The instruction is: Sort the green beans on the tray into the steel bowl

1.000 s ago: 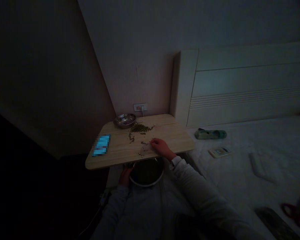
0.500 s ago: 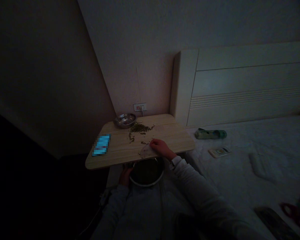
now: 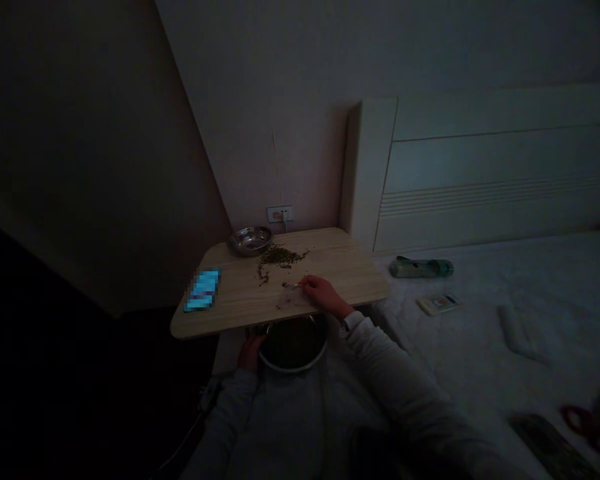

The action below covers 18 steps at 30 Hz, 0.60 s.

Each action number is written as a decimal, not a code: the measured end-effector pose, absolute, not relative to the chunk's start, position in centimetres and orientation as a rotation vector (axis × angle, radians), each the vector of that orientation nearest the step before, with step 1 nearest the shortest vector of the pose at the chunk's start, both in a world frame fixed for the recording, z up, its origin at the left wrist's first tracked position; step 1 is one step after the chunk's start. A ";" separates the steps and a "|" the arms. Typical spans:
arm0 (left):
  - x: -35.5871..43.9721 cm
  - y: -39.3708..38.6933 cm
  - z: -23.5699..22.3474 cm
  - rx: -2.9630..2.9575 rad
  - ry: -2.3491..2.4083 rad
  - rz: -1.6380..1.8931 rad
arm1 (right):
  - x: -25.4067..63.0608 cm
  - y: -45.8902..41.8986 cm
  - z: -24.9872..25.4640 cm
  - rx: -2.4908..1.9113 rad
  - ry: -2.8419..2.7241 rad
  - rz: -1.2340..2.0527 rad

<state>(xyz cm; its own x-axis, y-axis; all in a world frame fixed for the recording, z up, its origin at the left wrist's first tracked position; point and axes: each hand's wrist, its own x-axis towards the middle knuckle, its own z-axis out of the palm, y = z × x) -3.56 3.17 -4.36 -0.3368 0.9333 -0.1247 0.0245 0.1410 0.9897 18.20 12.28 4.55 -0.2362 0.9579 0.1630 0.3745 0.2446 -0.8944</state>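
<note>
My left hand [image 3: 251, 353] grips the left rim of a large metal bowl [image 3: 300, 369], held below the table's near edge; dark green contents fill it. Over the wooden table [image 3: 230, 307], my right hand [image 3: 323, 293] is closed in a pinch on a thin, see-through plastic piece [image 3: 291, 298], whose exact kind I cannot make out. A few dark green grains lie by its edge. Farther back, a pile of small green grains [image 3: 280, 257], perhaps beans, spreads across the wood.
A shallow steel bowl [image 3: 251, 241] stands at the table's back left, a lit phone [image 3: 203, 291] at its left edge. On the bed to the right lie a green bottle-like thing [image 3: 421, 268], a pale phone-like object [image 3: 439, 304] and red-handled scissors [image 3: 590, 423]. A wall socket [image 3: 280, 214] holds a plug.
My right hand stays nearly in place while the plastic piece tilts, its upper edge now showing brighter near the grains. My left hand and the large bowl have not moved.
</note>
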 end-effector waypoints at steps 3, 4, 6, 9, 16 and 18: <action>-3.5 3.2 -4.0 0.945 1.590 1.275 | 18.2 12.3 4.4 -1.226 -1.760 0.953; -3.5 3.2 -3.9 0.937 1.588 1.273 | 18.2 12.4 4.4 -1.226 -1.756 0.950; -3.4 3.1 -3.9 0.903 1.573 1.293 | 18.2 12.4 4.4 -1.236 -1.744 0.944; -3.3 3.2 -4.3 0.850 1.540 1.325 | 18.2 12.3 4.4 -1.247 -1.745 0.931; -3.3 3.3 -4.5 0.841 1.559 1.324 | 18.2 12.2 4.5 -1.244 -1.768 0.933; -3.3 3.2 -4.1 0.870 1.564 1.312 | 18.2 12.2 4.5 -1.246 -1.772 0.932</action>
